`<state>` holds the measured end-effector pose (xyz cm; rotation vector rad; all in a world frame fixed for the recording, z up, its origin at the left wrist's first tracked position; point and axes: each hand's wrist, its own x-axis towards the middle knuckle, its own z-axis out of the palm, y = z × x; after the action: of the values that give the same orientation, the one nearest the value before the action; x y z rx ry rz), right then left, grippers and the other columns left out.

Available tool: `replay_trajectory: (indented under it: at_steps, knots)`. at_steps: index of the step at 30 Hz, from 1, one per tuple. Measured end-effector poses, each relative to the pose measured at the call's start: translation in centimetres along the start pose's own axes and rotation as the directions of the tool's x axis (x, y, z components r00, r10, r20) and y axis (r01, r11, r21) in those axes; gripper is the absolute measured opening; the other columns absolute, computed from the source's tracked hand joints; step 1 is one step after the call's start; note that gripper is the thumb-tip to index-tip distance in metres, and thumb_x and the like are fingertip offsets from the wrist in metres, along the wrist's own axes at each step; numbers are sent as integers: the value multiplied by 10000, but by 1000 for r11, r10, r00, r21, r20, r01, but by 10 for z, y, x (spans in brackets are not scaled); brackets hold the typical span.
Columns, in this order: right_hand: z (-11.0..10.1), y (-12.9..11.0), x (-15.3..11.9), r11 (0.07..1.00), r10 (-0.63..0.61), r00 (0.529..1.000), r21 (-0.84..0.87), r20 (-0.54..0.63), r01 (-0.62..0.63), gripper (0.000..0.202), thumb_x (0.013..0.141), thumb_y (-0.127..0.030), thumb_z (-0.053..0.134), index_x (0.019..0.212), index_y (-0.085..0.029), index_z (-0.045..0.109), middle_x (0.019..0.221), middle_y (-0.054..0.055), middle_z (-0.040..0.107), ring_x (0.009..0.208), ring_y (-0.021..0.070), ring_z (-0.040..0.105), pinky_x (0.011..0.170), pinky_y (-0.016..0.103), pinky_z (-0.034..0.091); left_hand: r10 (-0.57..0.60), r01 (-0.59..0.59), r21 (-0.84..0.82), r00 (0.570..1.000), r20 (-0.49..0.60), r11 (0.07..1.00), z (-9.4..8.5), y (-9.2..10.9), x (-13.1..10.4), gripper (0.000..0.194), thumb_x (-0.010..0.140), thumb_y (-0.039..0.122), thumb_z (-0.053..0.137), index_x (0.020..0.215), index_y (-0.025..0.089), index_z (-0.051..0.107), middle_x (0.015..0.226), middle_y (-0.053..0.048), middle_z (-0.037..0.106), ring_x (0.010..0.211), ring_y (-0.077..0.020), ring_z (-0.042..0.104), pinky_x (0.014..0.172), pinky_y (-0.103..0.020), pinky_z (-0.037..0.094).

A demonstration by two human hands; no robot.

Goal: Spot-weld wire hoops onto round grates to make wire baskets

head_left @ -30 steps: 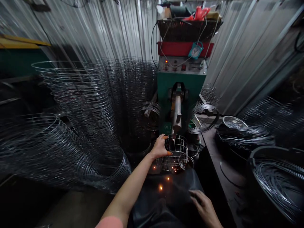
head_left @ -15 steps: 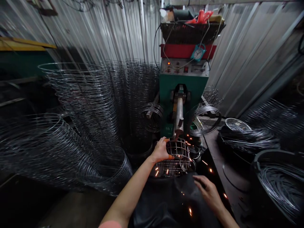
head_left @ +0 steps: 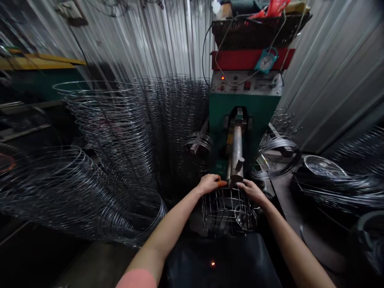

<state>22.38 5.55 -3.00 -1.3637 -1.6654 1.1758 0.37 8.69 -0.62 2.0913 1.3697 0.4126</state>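
A round wire basket (head_left: 225, 210) sits under the tip of the metal arm (head_left: 237, 152) of a green spot welding machine (head_left: 217, 120). My left hand (head_left: 210, 183), with orange covers on its fingers, grips the top edge of the basket on its left side. On the right side my right hand (head_left: 252, 191) has its fingers closed at the same edge, close to the electrode tip. What exactly lies between those fingertips is too small to make out. A dark apron (head_left: 222, 260) covers my lap below the basket, and one spark glows over it.
Tall stacks of wire rings (head_left: 114, 128) fill the left side. Wire coils (head_left: 279, 154) hang beside the machine, and more bundled wire (head_left: 339, 188) lies at the right. A basket of odds and ends (head_left: 261, 34) and a blue clock (head_left: 266, 61) are on top of the machine.
My right hand has moved up from over the apron to the basket's edge. My left hand has shifted its hold along the basket, which has turned. Most sparks are gone, and the view has shifted.
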Motion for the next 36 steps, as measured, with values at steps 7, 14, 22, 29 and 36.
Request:
replay_trajectory:
  at_steps: [7, 14, 22, 29, 36]
  knots:
    - [-6, -10, 27, 998, -32, 998, -61, -58, 28, 318, 744, -446, 512, 755, -143, 607, 700, 20, 623, 711, 180, 576, 639, 276, 464, 36, 7, 173, 969, -245, 985, -10, 15, -5, 296, 841, 458, 474, 984, 241, 615, 1083, -71, 606, 1090, -282, 496, 999, -643, 142]
    - [-20, -23, 8, 991, -52, 998, -127, -33, 47, 350, 722, -515, 535, 704, -170, 589, 648, 3, 593, 644, 165, 553, 596, 264, 450, 341, -343, 226, 939, 49, 912, -5, 13, -40, 126, 814, 248, 538, 857, 253, 656, 882, -16, 644, 897, -215, 576, 1017, -555, 223]
    - [14, -55, -55, 950, -34, 997, -307, 76, 56, 362, 640, -535, 599, 733, -186, 612, 681, 13, 626, 668, 194, 566, 603, 276, 445, 710, -724, 426, 666, 229, 543, -18, 23, -111, 147, 841, 157, 505, 833, 217, 639, 786, -26, 625, 771, -152, 548, 848, -285, 395]
    - [45, -147, -87, 972, 26, 983, -226, -181, -67, 447, 573, -561, 620, 834, -199, 653, 789, 56, 681, 735, 249, 621, 580, 299, 475, 675, -650, 414, 730, 108, 637, -112, 35, -217, 137, 865, 234, 513, 878, 184, 640, 829, -20, 641, 734, -102, 537, 789, -216, 415]
    - [52, -184, -101, 974, 143, 953, 207, -268, -88, 357, 395, -362, 718, 698, -214, 603, 571, 14, 581, 481, 157, 553, 349, 208, 417, 473, -437, 190, 848, -239, 879, -184, 0, -310, 134, 818, 179, 573, 902, 120, 659, 869, -59, 648, 796, -106, 593, 800, -216, 445]
